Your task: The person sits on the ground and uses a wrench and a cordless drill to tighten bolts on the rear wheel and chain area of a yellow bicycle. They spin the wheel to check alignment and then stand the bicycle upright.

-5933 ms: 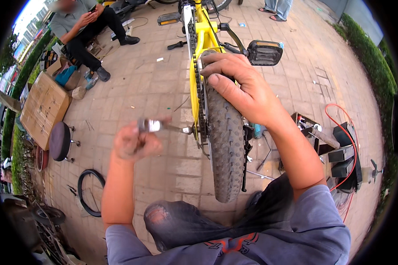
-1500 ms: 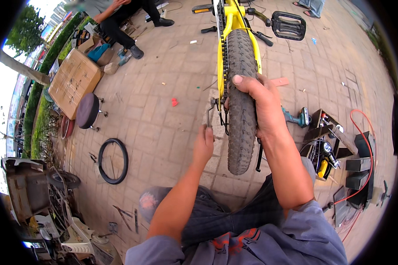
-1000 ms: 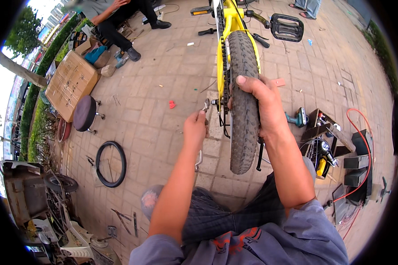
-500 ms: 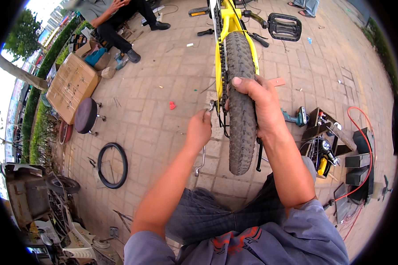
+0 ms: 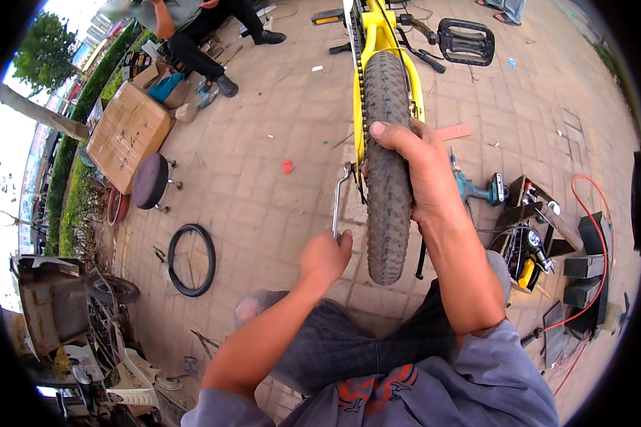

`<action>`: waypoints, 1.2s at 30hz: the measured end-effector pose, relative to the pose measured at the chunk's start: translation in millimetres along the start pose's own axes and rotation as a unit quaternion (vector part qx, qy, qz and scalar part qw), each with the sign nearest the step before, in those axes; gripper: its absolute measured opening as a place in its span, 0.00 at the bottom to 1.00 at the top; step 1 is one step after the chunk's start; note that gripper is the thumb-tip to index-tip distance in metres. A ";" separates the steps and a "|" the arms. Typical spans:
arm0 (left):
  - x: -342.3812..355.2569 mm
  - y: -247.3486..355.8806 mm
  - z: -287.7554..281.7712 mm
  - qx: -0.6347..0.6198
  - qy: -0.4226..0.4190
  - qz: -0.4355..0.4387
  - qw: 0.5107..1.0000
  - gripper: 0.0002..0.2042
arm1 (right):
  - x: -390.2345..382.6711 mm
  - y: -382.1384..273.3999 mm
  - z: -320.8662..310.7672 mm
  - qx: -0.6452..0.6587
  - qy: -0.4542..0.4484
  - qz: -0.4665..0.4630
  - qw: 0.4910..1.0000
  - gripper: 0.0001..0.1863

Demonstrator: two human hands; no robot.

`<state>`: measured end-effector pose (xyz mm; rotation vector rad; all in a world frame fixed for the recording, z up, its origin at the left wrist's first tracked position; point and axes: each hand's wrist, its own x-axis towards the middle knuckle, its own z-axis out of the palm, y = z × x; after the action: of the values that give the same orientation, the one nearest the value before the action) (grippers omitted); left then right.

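A yellow bicycle [image 5: 378, 37] stands in front of me with its knobby tyre [image 5: 389, 228] pointing toward me. My right hand [image 5: 429, 167] is wrapped over the tyre's right side, thumb lying across the tread. My left hand [image 5: 325, 256] is closed around the lower end of a silver wrench [image 5: 340, 196]. The wrench's upper end meets the wheel's axle area on the left, just below the chain [image 5: 360, 107]. Whether it sits on a nut is too small to tell.
Right of the wheel lie a teal cordless drill [image 5: 481, 188] and an open toolbox [image 5: 530, 235]. A loose black tyre [image 5: 191, 260], a round stool [image 5: 150, 181] and a cardboard box [image 5: 129, 135] are on the left. Another person [image 5: 199, 46] sits at the far left.
My left hand has slid from the wrench's upper end by the axle down to its lower end. My right hand keeps its hold on the tyre. The whole view has shifted slightly.
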<state>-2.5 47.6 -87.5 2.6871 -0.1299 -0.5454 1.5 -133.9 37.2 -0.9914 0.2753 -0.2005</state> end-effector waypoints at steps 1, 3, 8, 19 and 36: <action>0.2 -3.2 3.1 0.000 0.017 0.008 1.000 0.23 | 0.7 0.3 -0.1 0.002 0.000 0.003 1.000 0.21; 1.3 -6.4 8.6 0.004 0.032 0.006 0.999 0.23 | 3.3 1.2 -0.6 0.005 -0.007 0.006 1.000 0.21; 1.3 -5.0 15.8 0.009 0.058 0.009 0.998 0.23 | 5.2 3.4 -1.7 0.012 -0.001 0.007 1.000 0.20; 14.9 -27.3 71.3 -0.003 0.186 0.075 0.980 0.20 | -0.2 -2.1 -11.9 0.022 -0.003 0.021 1.000 0.18; 46.7 -54.9 127.3 -0.157 0.201 0.019 0.967 0.19 | -1.3 9.6 -10.2 0.001 -0.007 0.028 1.000 0.18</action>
<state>-8.8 44.5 -233.5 2.4167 0.0197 0.0021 -2.6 -136.6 24.0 -0.9818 0.2899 -0.1417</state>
